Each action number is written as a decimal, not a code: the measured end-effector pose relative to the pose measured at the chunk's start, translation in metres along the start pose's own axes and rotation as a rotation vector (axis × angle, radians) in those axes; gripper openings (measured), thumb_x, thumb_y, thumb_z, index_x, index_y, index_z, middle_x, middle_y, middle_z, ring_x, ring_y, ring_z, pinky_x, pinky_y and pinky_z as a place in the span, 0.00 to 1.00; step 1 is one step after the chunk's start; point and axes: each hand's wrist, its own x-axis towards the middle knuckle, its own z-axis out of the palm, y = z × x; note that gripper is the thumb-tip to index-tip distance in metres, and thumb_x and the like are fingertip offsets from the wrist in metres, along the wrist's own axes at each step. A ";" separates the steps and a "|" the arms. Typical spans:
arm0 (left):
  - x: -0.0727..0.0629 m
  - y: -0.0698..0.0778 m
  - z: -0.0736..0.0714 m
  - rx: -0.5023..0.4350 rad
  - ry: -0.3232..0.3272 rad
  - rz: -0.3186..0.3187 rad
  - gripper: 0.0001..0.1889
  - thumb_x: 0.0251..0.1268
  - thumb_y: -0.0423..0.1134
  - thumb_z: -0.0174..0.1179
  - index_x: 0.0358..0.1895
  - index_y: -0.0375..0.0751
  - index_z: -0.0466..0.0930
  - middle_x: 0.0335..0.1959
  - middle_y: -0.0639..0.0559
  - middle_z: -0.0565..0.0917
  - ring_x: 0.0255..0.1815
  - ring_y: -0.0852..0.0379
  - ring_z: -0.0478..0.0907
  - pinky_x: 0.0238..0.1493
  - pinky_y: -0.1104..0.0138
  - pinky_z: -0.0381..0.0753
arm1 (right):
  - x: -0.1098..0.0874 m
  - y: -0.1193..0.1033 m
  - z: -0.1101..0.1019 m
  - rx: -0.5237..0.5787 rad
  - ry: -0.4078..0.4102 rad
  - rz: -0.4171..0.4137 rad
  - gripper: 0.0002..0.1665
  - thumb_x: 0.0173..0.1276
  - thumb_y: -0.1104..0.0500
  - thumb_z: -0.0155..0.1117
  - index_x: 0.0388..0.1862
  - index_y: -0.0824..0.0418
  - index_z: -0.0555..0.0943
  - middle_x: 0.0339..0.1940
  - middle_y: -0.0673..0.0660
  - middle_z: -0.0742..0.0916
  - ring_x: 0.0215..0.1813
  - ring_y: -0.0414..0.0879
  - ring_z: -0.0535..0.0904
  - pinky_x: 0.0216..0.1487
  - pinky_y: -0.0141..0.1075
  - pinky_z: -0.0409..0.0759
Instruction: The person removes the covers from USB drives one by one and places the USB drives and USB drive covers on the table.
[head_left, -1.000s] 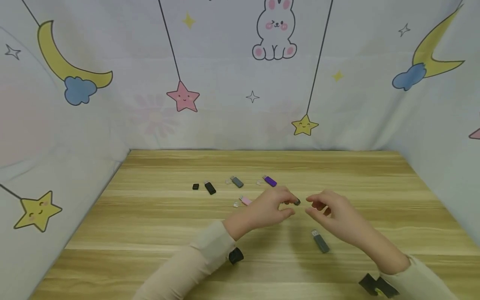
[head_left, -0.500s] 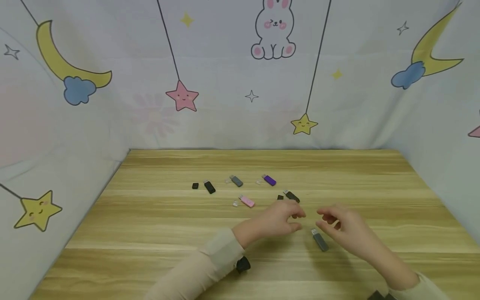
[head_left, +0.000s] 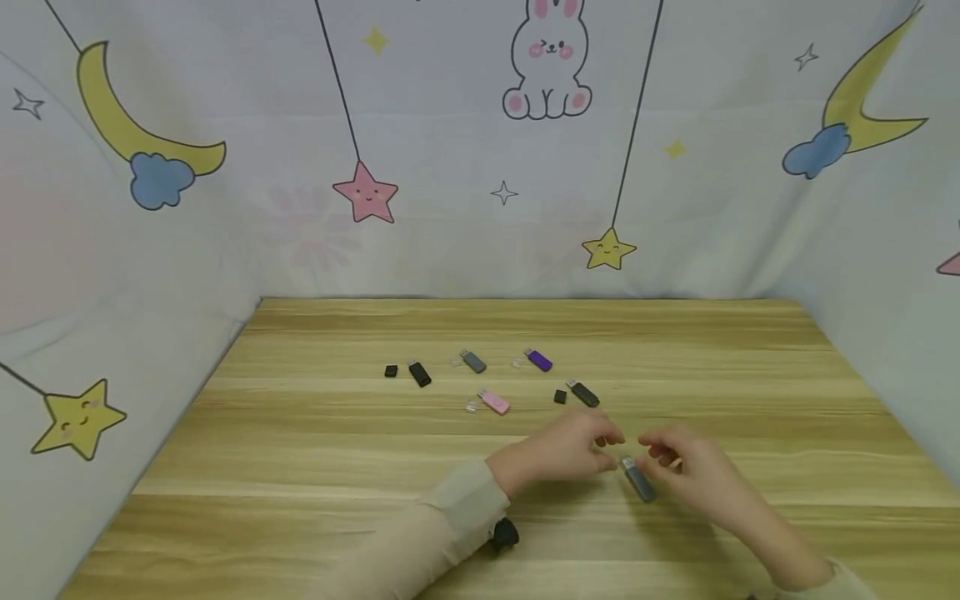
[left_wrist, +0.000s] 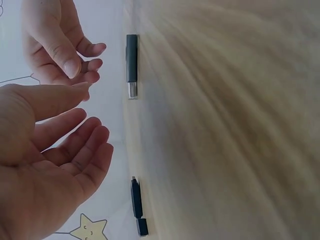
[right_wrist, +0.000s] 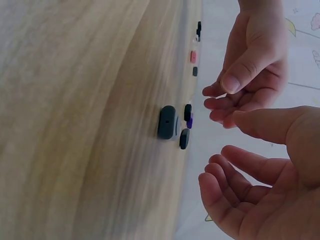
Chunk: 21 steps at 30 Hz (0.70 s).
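A grey USB stick (head_left: 639, 481) lies on the wooden table, its plug end pointing away and slightly left. In the left wrist view, something clear shows around the plug of this grey stick (left_wrist: 131, 62). Just left of it hovers my left hand (head_left: 573, 446), fingers loosely bent, holding nothing. My right hand (head_left: 693, 471) is over its right side, thumb overlapping the stick in the head view, also with nothing in its grasp. The fingertips of both hands face each other. Beyond the left hand lies a black USB stick (head_left: 582, 393) beside its black cap (head_left: 560, 397).
Further back on the table (head_left: 300, 467) lie a pink USB stick (head_left: 494, 402), a purple one (head_left: 539, 360), a second grey one (head_left: 473, 361) and another black one (head_left: 419, 373). Each has a loose cap at its left. Printed cloth (head_left: 450, 250) hangs behind the table.
Both hands have come nearer to me and right, from beside the black USB stick to the grey one. The left hand no longer covers the black stick and its cap.
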 end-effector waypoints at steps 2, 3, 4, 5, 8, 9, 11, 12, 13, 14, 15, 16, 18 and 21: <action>0.002 -0.002 0.003 -0.007 -0.006 -0.008 0.17 0.61 0.36 0.65 0.53 0.38 0.81 0.45 0.51 0.82 0.45 0.63 0.78 0.43 0.80 0.72 | -0.001 0.002 0.001 0.005 -0.033 0.029 0.18 0.63 0.58 0.69 0.46 0.71 0.81 0.34 0.51 0.82 0.35 0.39 0.77 0.33 0.29 0.78; 0.004 -0.002 0.003 -0.007 -0.012 -0.015 0.17 0.61 0.36 0.65 0.53 0.39 0.81 0.46 0.52 0.82 0.45 0.63 0.78 0.44 0.80 0.72 | -0.001 0.002 0.001 0.008 -0.049 0.042 0.19 0.62 0.58 0.69 0.46 0.71 0.81 0.34 0.51 0.82 0.35 0.40 0.77 0.33 0.29 0.78; 0.004 -0.003 0.004 -0.013 -0.018 -0.023 0.17 0.61 0.36 0.65 0.54 0.39 0.81 0.46 0.52 0.82 0.45 0.63 0.78 0.44 0.80 0.72 | -0.001 0.003 0.002 0.008 -0.065 0.052 0.20 0.62 0.58 0.69 0.46 0.72 0.81 0.33 0.51 0.82 0.35 0.40 0.77 0.33 0.29 0.77; 0.005 -0.004 0.005 -0.021 -0.023 -0.031 0.18 0.60 0.36 0.65 0.54 0.38 0.81 0.46 0.52 0.82 0.45 0.63 0.77 0.44 0.79 0.72 | -0.001 0.003 0.002 0.007 -0.073 0.065 0.20 0.62 0.57 0.69 0.46 0.72 0.81 0.33 0.51 0.82 0.35 0.40 0.77 0.33 0.30 0.77; 0.008 -0.007 0.007 -0.041 -0.037 -0.050 0.19 0.60 0.36 0.65 0.55 0.38 0.80 0.47 0.51 0.82 0.45 0.63 0.77 0.45 0.79 0.73 | 0.000 0.005 0.003 -0.009 -0.095 0.085 0.21 0.62 0.56 0.70 0.46 0.71 0.81 0.32 0.51 0.82 0.34 0.40 0.76 0.33 0.30 0.76; 0.009 -0.008 0.007 -0.043 -0.041 -0.056 0.19 0.60 0.36 0.66 0.55 0.38 0.80 0.47 0.51 0.82 0.45 0.63 0.77 0.46 0.79 0.73 | 0.000 0.005 0.003 -0.016 -0.103 0.088 0.22 0.62 0.55 0.70 0.46 0.71 0.81 0.32 0.50 0.81 0.35 0.40 0.75 0.32 0.30 0.75; 0.012 -0.010 0.008 -0.039 -0.051 -0.063 0.19 0.60 0.36 0.66 0.55 0.37 0.80 0.48 0.51 0.82 0.46 0.63 0.77 0.47 0.78 0.73 | 0.001 0.007 0.005 -0.021 -0.115 0.096 0.22 0.61 0.55 0.70 0.47 0.71 0.81 0.32 0.50 0.81 0.34 0.41 0.74 0.32 0.30 0.74; 0.013 -0.010 0.008 -0.030 -0.058 -0.063 0.19 0.60 0.36 0.65 0.55 0.37 0.80 0.49 0.51 0.82 0.47 0.63 0.77 0.48 0.78 0.73 | 0.002 0.008 0.005 -0.020 -0.128 0.098 0.23 0.62 0.54 0.70 0.47 0.71 0.81 0.32 0.50 0.81 0.34 0.41 0.74 0.32 0.30 0.73; 0.014 -0.010 0.008 -0.025 -0.066 -0.068 0.19 0.60 0.36 0.65 0.55 0.37 0.80 0.50 0.50 0.82 0.47 0.63 0.77 0.49 0.77 0.72 | 0.002 0.009 0.006 -0.017 -0.138 0.099 0.24 0.62 0.53 0.69 0.47 0.72 0.80 0.32 0.50 0.81 0.34 0.41 0.73 0.31 0.30 0.73; 0.015 -0.011 0.008 -0.014 -0.073 -0.067 0.19 0.60 0.36 0.65 0.55 0.38 0.80 0.50 0.51 0.82 0.47 0.63 0.77 0.49 0.77 0.72 | 0.003 0.009 0.006 -0.013 -0.146 0.100 0.24 0.62 0.53 0.69 0.47 0.72 0.80 0.32 0.50 0.81 0.34 0.41 0.73 0.31 0.30 0.73; 0.015 -0.011 0.007 -0.005 -0.080 -0.067 0.19 0.60 0.36 0.65 0.55 0.38 0.80 0.50 0.51 0.82 0.48 0.63 0.77 0.49 0.77 0.72 | 0.004 0.010 0.007 -0.010 -0.152 0.100 0.24 0.62 0.53 0.69 0.47 0.72 0.80 0.32 0.50 0.81 0.34 0.41 0.73 0.31 0.30 0.73; 0.016 -0.010 0.007 0.001 -0.088 -0.068 0.19 0.60 0.36 0.65 0.55 0.38 0.80 0.50 0.51 0.82 0.47 0.63 0.76 0.49 0.77 0.72 | 0.004 0.010 0.007 -0.004 -0.159 0.102 0.24 0.62 0.54 0.69 0.47 0.72 0.80 0.32 0.51 0.81 0.34 0.41 0.73 0.31 0.30 0.73; 0.017 -0.010 0.006 0.009 -0.101 -0.067 0.19 0.59 0.36 0.65 0.55 0.38 0.80 0.50 0.51 0.82 0.46 0.64 0.76 0.48 0.77 0.72 | 0.005 0.010 0.008 -0.002 -0.171 0.105 0.23 0.62 0.55 0.69 0.47 0.73 0.80 0.32 0.51 0.82 0.33 0.42 0.73 0.32 0.31 0.73; 0.019 -0.010 0.005 0.025 -0.116 -0.058 0.20 0.57 0.35 0.67 0.54 0.37 0.80 0.48 0.51 0.81 0.44 0.64 0.74 0.47 0.78 0.71 | 0.006 0.009 0.010 -0.006 -0.176 0.121 0.23 0.61 0.55 0.70 0.46 0.72 0.81 0.32 0.52 0.81 0.33 0.42 0.73 0.32 0.31 0.73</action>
